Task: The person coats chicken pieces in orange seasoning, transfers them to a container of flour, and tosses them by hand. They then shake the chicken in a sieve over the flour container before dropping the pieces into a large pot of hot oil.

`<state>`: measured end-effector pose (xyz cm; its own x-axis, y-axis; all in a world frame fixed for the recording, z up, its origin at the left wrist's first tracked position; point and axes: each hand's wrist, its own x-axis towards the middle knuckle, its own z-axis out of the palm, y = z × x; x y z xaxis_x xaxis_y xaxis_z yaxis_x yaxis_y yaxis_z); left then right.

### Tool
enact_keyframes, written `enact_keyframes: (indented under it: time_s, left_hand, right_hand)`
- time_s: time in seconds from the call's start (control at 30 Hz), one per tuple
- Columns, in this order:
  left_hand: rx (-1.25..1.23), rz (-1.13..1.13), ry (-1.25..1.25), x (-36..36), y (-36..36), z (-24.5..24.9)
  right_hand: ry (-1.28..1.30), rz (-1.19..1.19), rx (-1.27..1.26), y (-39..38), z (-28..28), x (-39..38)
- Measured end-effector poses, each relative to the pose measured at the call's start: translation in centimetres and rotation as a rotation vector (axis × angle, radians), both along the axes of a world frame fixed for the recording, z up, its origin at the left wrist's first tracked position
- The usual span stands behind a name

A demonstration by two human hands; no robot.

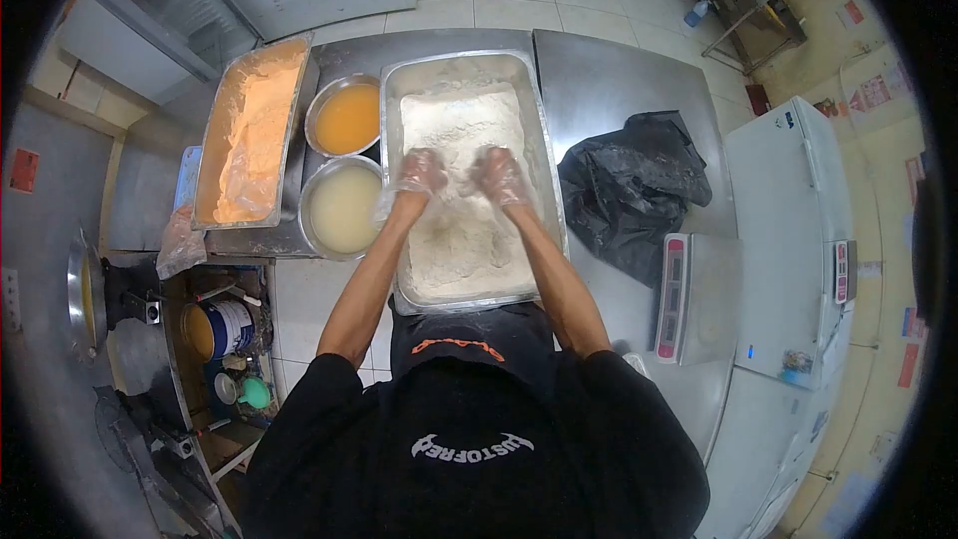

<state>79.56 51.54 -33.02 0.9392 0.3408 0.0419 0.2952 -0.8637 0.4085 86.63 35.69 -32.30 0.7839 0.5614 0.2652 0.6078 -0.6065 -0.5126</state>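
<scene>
My left hand point(423, 171) and my right hand point(499, 176), both in clear plastic gloves, are over the white flour point(467, 125) in a deep metal tray point(390, 110). They face each other, a short way apart, near the middle of the tray. Both look closed, with the fingers curled in, and motion blurs them. Whether flour or something else is inside them is hidden. Beneath and between the hands the flour is uneven, with a hollow and loose crumbs.
Left of the tray stand a bowl of orange liquid point(346, 120), a bowl of pale cloudy liquid point(343, 208) and a metal tray of orange batter point(295, 90). A black plastic bag point(634, 185) and a scale point(699, 299) lie on the right steel table. White freezers point(778, 200) stand beyond.
</scene>
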Motion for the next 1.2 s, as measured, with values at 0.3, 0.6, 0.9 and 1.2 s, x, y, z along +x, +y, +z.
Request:
enact_keyframes:
  time_s: [0.3,0.6,0.9,1.2]
  left_hand:
    - [-0.121,-0.141,-0.135,-1.6,0.8,2.3]
    - [-0.301,-0.209,0.002,-3.4,3.5,5.1]
    - [-0.455,-0.273,0.066,-3.1,3.4,3.2]
    - [-0.432,-0.376,0.151,-2.8,1.9,2.7]
  right_hand:
    - [0.254,0.301,-0.116,-1.6,0.3,0.2]
    - [0.803,0.415,0.050,-4.1,3.0,2.1]
    - [0.885,0.387,0.321,-3.2,1.6,2.2]
    - [0.585,0.525,-0.254,-1.6,-0.7,3.3]
